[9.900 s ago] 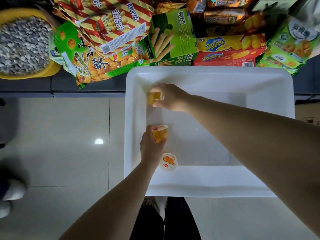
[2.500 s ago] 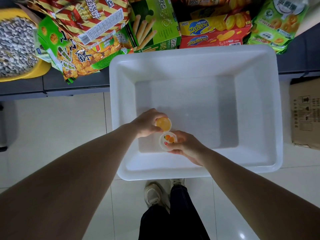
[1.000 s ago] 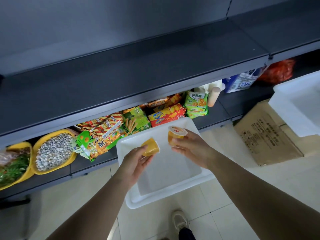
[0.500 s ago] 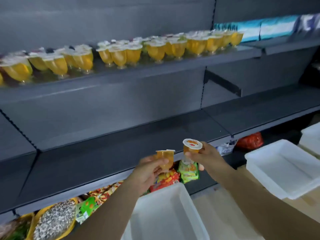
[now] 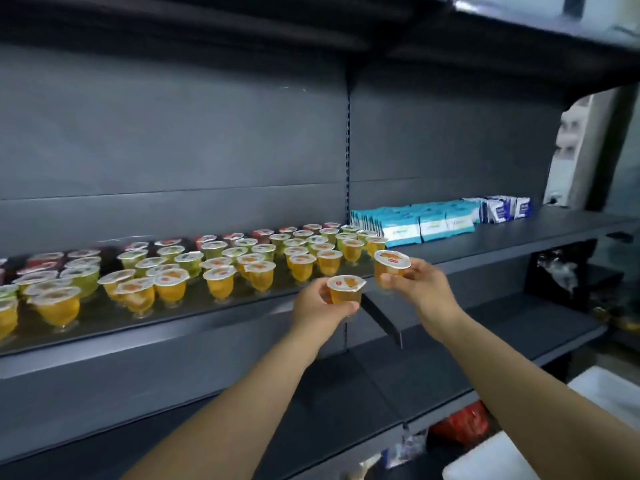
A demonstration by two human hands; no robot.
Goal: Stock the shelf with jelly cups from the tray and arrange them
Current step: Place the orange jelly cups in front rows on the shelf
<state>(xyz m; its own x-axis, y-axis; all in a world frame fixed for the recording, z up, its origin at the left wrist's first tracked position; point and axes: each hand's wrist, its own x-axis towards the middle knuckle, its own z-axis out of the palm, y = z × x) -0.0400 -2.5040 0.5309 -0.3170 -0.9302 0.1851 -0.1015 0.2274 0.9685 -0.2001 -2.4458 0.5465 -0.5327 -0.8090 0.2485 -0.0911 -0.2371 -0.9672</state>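
My left hand (image 5: 317, 306) grips an orange jelly cup (image 5: 345, 289) upright, just in front of the dark shelf's (image 5: 221, 318) front edge. My right hand (image 5: 420, 284) holds a second orange jelly cup (image 5: 391, 266) a little higher, to the right, close to the right end of the cups on the shelf. Several rows of jelly cups (image 5: 221, 268) stand on that shelf: orange ones in front, green ones behind, red ones at the back. The tray the cups came from is out of view.
Blue and white packets (image 5: 429, 221) line the same shelf to the right of the cups, with small white-blue cartons (image 5: 507, 209) beyond. A lower dark shelf (image 5: 381, 382) lies below. White bins (image 5: 498, 459) and a red bag (image 5: 462, 424) sit at bottom right.
Both hands have risen from the tray on the floor to shelf height, each carrying a jelly cup. The view has swung up from the tray to the stocked shelf.
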